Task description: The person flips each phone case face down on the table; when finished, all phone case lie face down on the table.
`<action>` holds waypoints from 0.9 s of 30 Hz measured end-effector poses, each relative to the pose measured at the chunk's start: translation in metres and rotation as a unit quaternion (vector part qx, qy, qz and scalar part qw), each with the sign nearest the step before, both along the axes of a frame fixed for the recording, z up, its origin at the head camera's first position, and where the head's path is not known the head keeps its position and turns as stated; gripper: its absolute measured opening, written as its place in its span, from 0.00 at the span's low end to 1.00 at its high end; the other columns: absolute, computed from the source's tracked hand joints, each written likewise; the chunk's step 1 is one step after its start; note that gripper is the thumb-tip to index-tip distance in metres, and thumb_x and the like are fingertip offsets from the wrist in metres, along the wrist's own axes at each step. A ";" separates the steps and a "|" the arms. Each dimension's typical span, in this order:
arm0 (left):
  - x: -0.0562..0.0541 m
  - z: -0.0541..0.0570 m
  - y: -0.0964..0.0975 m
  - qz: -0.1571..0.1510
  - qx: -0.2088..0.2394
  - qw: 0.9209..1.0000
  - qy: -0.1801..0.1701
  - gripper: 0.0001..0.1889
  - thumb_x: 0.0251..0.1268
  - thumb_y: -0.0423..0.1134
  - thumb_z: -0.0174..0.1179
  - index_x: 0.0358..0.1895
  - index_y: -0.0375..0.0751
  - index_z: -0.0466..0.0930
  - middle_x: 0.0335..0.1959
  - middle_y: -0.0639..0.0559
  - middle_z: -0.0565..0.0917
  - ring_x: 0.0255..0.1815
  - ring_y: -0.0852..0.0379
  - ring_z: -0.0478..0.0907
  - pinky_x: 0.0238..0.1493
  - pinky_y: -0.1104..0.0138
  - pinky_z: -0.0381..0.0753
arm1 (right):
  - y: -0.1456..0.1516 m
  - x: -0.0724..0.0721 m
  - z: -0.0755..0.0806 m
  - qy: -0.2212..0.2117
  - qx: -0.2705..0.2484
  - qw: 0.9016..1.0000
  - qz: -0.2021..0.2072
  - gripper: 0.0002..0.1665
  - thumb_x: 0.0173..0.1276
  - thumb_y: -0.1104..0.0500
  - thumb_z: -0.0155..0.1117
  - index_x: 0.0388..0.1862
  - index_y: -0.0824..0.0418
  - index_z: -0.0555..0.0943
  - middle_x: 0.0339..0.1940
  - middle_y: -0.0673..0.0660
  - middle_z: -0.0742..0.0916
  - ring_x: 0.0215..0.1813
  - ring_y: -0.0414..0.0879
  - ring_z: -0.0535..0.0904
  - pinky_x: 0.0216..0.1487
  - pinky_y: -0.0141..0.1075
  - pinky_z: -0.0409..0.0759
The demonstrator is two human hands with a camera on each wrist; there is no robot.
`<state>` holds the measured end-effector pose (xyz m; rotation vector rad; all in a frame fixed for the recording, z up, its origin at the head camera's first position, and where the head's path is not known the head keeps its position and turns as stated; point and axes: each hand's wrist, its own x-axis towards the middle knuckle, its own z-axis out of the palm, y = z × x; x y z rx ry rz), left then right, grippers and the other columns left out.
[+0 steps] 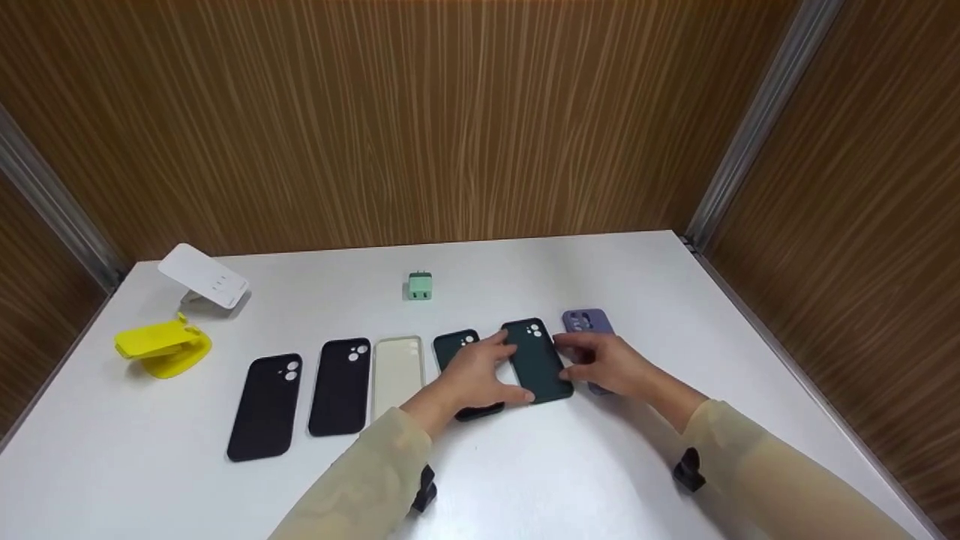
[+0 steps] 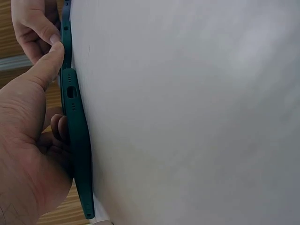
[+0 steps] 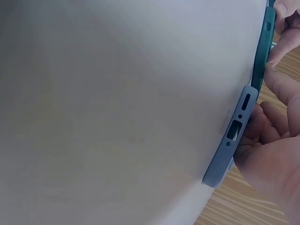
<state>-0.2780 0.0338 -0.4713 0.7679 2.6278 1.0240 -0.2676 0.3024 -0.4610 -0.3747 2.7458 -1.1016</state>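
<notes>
A dark green phone case [image 1: 536, 360] lies on the white table between my two hands. My left hand [image 1: 474, 373] reaches over a second dark green phone case [image 1: 448, 346], its thumb and fingers spread along the first case's left edge. Its thumb tip is at the lower left corner. From the other side, my right hand [image 1: 611, 364] touches the same case's right edge with thumb and forefinger. Under that hand lies a purple phone case [image 1: 587, 320], partly hidden. In the right wrist view, the right thumb meets the green case [image 3: 262, 51] beside the purple case [image 3: 229, 140].
Left of my hands lie a cream phone case [image 1: 397, 375], a black phone case [image 1: 339, 390] and another black phone case [image 1: 264, 409]. A light green plug charger [image 1: 420, 286] stands behind. At the left are a yellow folding stand [image 1: 165, 349] and a white stand [image 1: 202, 276]. Wood-grain panels [image 1: 420, 127] border the table.
</notes>
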 end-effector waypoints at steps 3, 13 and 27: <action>0.000 -0.001 0.001 -0.003 -0.005 1.000 0.001 0.47 0.58 0.57 0.79 0.77 0.36 0.73 0.84 0.42 0.61 0.82 0.40 0.61 0.80 0.51 0.61 | 0.000 0.000 -0.001 -0.001 -0.001 1.000 0.004 0.35 0.69 0.60 0.76 0.74 0.60 0.79 0.63 0.59 0.87 0.55 0.52 0.78 0.59 0.46 0.78; -0.001 -0.003 0.003 -0.004 -0.013 1.000 -0.007 0.47 0.59 0.58 0.78 0.77 0.38 0.72 0.84 0.44 0.61 0.83 0.41 0.60 0.80 0.50 0.60 | 0.000 0.001 0.005 -0.016 -0.021 0.999 0.019 0.36 0.71 0.61 0.75 0.76 0.62 0.77 0.67 0.61 0.85 0.58 0.53 0.81 0.63 0.48 0.80; -0.002 -0.002 -0.004 -0.006 -0.005 1.000 -0.011 0.47 0.59 0.58 0.78 0.78 0.40 0.71 0.85 0.46 0.60 0.82 0.41 0.60 0.80 0.52 0.60 | -0.006 0.004 0.009 -0.050 -0.124 0.991 -0.028 0.31 0.76 0.57 0.70 0.75 0.62 0.77 0.72 0.63 0.81 0.66 0.58 0.81 0.60 0.44 0.84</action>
